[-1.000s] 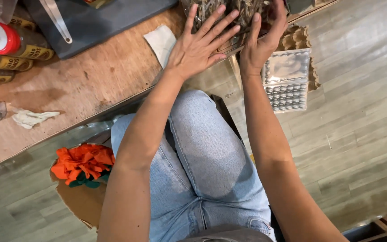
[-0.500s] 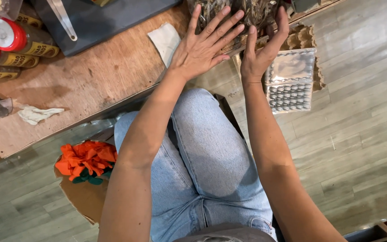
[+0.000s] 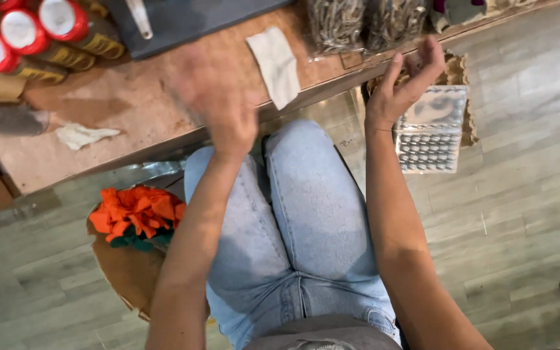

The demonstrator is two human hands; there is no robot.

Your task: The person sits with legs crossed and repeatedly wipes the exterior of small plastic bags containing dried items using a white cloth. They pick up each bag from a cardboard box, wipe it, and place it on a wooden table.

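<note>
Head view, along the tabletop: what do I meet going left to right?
Red-capped bottles → crumpled scrap → blurred left hand → pale cloth piece → bags of dried stems → right hand.

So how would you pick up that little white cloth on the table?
Pinch the white cloth at its lower corner, coming from the table's near edge. It lies flat, and that corner pokes past the edge, so fingers can close above and below it.

Bare forearms, no sleeves; light blue jeans (image 3: 306, 227) and a grey top (image 3: 322, 334)
</note>
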